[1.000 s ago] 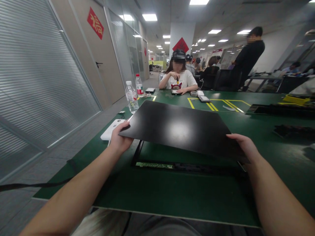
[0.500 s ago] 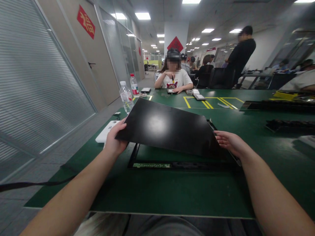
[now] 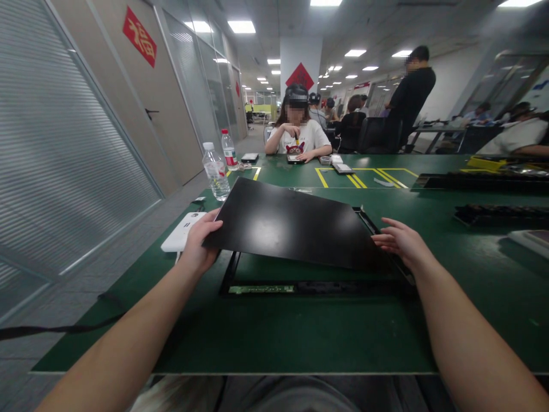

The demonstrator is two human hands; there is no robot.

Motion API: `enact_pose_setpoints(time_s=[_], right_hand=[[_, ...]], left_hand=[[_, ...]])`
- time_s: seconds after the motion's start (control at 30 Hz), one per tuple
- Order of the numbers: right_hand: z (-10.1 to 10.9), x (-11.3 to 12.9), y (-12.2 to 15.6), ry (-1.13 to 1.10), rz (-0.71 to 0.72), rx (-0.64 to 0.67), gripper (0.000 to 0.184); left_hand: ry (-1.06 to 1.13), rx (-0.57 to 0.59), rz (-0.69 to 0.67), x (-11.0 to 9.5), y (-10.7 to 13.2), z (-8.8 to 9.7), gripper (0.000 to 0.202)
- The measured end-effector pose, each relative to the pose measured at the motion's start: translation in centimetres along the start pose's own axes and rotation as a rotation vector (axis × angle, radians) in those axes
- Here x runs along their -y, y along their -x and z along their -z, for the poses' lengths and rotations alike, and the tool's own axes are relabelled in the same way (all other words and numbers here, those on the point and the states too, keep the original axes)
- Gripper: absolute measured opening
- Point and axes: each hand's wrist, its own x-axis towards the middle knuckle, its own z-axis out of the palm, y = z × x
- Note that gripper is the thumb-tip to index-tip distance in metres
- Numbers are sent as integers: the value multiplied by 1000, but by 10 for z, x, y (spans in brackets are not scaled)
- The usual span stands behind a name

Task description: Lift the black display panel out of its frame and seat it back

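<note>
A large glossy black panel (image 3: pixel 291 226) hangs tilted over a black rectangular frame (image 3: pixel 234 269) that lies on the green table. A green circuit strip (image 3: pixel 261 289) runs along the frame's near edge. My left hand (image 3: pixel 198 245) grips the panel's near left corner and holds that side up. My right hand (image 3: pixel 401 243) rests at the panel's right edge with its fingers stretched out. The right side of the panel is down on the frame.
A white device (image 3: pixel 182 232) lies left of the panel, with two water bottles (image 3: pixel 215 177) behind it. A person (image 3: pixel 297 134) sits at the far side, near yellow tape marks (image 3: pixel 355 180). Black parts (image 3: pixel 497 213) lie to the right. A dark cable (image 3: pixel 64 329) trails off the table's left.
The panel's right side has come down onto the frame. My right hand has let go of its grip and now lies open at the right edge. The left hand still holds its corner.
</note>
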Motion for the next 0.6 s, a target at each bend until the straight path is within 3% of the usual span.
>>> enact_pose_setpoints(time_s=[0.4,0.6], right_hand=[[7,-5,-7,57,40,-54,54],[11,-10,-16,115,59,-80,37]], left_hand=[[-36,39,45,11,7,-5,39],[-47,61,67,19,8,-5,40]])
